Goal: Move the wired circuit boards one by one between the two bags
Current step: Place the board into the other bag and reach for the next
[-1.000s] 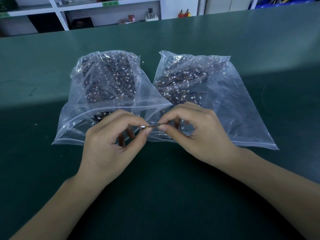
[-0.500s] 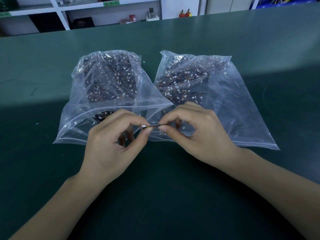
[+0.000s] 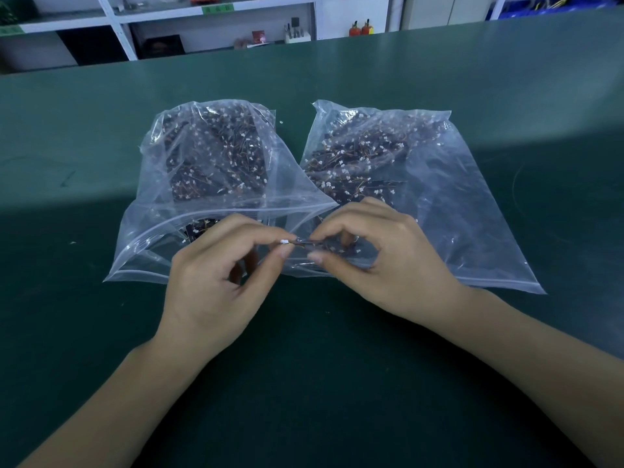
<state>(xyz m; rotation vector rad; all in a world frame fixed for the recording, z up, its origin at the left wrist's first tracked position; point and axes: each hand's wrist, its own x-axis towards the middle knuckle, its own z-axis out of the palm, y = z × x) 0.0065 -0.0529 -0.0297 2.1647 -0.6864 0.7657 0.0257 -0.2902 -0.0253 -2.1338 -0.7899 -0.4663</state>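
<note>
Two clear plastic bags lie side by side on the green table, both holding several dark wired circuit boards with small white plugs. The left bag (image 3: 162, 231) and the right bag (image 3: 472, 214) have their mouths toward me. Between the mouths, I hold one wired circuit board (image 3: 297, 243) in the air. My left hand (image 3: 216, 285) pinches its white plug end between thumb and forefinger. My right hand (image 3: 381, 261) pinches the dark board end. The other fingers of both hands are curled.
The green table (image 3: 337, 366) stretches wide all around the bags. Beyond its far edge stand white shelves (image 3: 162, 15) with small items and two red bottles (image 3: 359, 28).
Both hands stay pinched on the same board in nearly the same spot above the bag mouths. The bags have not moved.
</note>
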